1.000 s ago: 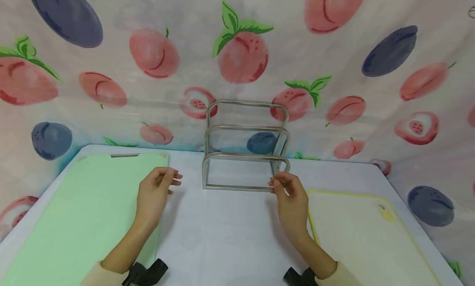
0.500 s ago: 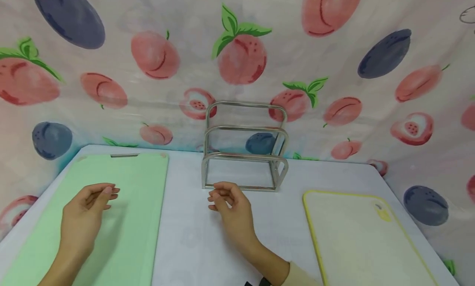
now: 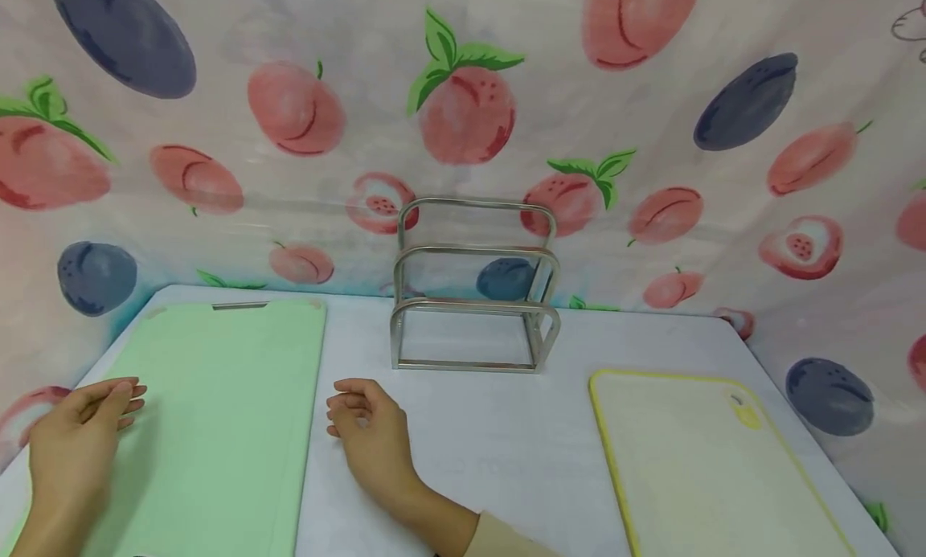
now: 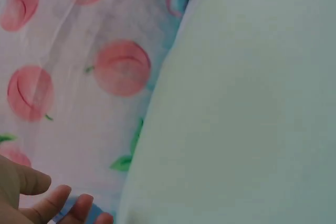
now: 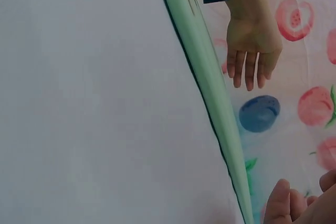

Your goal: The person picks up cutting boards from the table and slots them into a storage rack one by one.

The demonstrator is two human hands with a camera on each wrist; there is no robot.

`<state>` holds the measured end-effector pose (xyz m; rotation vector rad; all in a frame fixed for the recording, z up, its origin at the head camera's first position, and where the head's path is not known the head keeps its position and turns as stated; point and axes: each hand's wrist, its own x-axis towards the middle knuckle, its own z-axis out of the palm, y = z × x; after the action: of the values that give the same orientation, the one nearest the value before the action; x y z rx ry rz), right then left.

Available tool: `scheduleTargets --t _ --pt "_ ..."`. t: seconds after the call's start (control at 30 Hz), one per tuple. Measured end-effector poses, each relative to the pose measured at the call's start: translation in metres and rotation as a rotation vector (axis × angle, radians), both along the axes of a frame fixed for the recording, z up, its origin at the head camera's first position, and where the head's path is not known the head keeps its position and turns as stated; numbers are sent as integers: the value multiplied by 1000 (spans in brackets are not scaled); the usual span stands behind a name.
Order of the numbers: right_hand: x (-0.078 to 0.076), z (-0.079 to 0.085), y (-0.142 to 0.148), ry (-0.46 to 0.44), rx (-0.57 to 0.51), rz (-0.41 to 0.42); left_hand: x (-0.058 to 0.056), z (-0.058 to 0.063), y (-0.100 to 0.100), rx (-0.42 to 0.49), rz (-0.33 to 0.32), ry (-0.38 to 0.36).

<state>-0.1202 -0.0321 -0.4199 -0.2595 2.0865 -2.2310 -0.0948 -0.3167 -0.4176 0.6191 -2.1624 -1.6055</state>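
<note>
A light green cutting board (image 3: 224,428) lies flat on the left of the table, a narrow slot near its far edge. My left hand (image 3: 75,448) hovers over the board's left side, fingers loosely bent and holding nothing. Just off the board's right edge, my right hand (image 3: 376,436) is held above the white cloth, its fingers relaxed and also without anything in them. In the right wrist view, the left hand (image 5: 254,45) hangs with straight fingers beyond the board's edge (image 5: 210,87). The left wrist view shows fingers (image 4: 79,208) at its lower left corner.
A metal rack (image 3: 470,366) with several upright loops stands at the back middle of the table. On the right lies a cream cutting board (image 3: 702,460) with a yellow rim. A fruit-printed sheet (image 3: 405,107) hangs behind the table.
Both hands have moved left and toward me: the left across the green board to its left side, the right away from the rack to the board's right edge. Board and rack stay in place.
</note>
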Motion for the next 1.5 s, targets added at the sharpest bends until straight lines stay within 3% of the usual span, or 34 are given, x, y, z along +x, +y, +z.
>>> scheduleTargets --t 0.17,0.33,0.53,0.6,0.83,1.1,1.33,1.5 --pt "7 -6 -21 29 71 -71 1 -7 -12 39 100 -87" --pt "15 -9 -38 2 60 -124 0 -8 -18 -36 185 -190" --pt "18 -9 -44 -53 78 -144 -2 -11 -21 -10 291 -202" --pt "16 -10 -42 -44 102 -143 -3 -12 -24 -51 304 -229" --pt "9 -11 -34 -29 137 -48 -4 -18 -30 -159 279 -240" --pt "10 -12 -34 -57 126 1 -5 -23 -32 -267 261 -277" --pt "11 -14 -32 -14 156 51 -5 -25 -31 -456 137 -252" --pt "8 -17 -29 -13 166 46 -5 -24 -31 -487 107 -314"
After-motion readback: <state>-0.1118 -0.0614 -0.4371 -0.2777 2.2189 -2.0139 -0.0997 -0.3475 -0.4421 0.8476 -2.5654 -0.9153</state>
